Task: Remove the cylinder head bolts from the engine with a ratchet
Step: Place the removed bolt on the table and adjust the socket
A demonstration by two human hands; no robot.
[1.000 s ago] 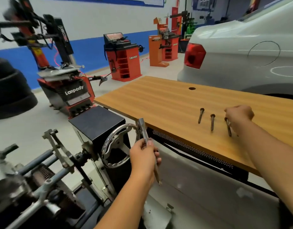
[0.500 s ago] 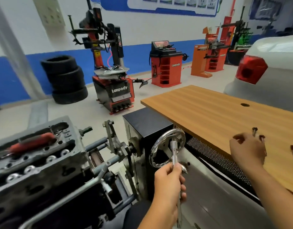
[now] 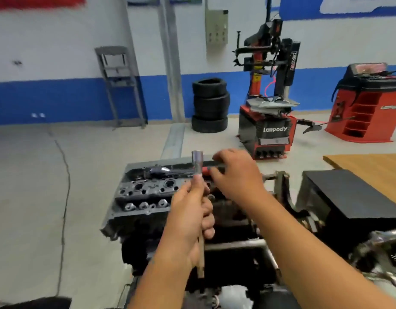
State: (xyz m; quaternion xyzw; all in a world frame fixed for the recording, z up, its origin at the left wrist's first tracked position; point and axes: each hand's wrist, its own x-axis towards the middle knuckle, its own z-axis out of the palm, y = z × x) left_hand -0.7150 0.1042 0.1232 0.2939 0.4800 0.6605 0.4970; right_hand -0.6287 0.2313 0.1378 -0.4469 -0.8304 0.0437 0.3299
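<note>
At centre frame I found the engine, its head face up. The left hand was wrapped round a socket bar, held upright, socket end uppermost, partly masking the head. The right hand reached over the head's far edge, fingers curled at a red-handled ratchet lying there; I could not tell whether they gripped it. Tyres and a tyre changer stood behind; a wooden bench sat at right.

Blue-striped wall, grey floor, stacked tyres
</note>
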